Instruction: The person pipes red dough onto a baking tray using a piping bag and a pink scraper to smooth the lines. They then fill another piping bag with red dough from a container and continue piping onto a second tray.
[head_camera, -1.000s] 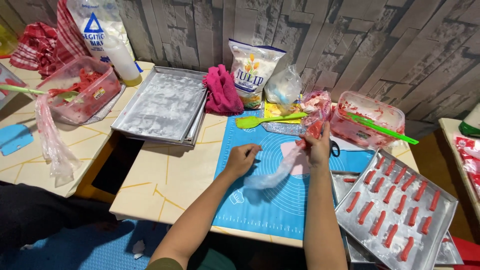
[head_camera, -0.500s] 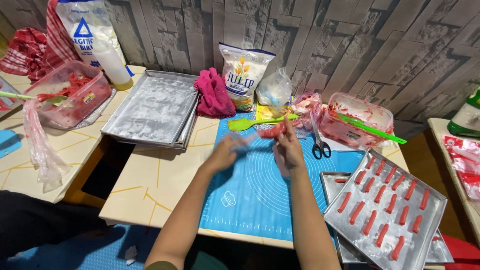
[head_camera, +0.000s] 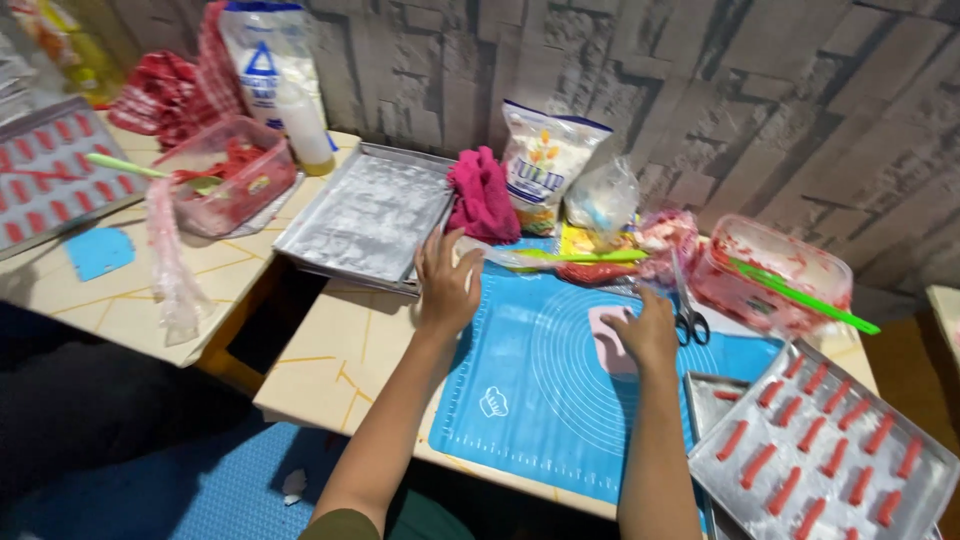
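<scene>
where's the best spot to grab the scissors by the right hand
Probably by the black handle loops at the near end of the scissors, coming from the near side beside the right hand. The blades point away toward the red piping bag, so the loops face the person.

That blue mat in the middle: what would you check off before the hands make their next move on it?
1. Blue mat lies flat on the table: ok.
2. Left hand free: cannot tell; it rests at the mat's upper left corner, touching a clear piping bag.
3. Right hand free: it lies on a pink scraper; grip cannot tell.
4. Scissors clear of the fingers: not ok, they lie right beside the right hand.
5. Tray of red sticks steady: cannot tell; it sits tilted on another tray at the table's edge.
6. Green spatula at hand: ok, it rests in the plastic tub.
</scene>
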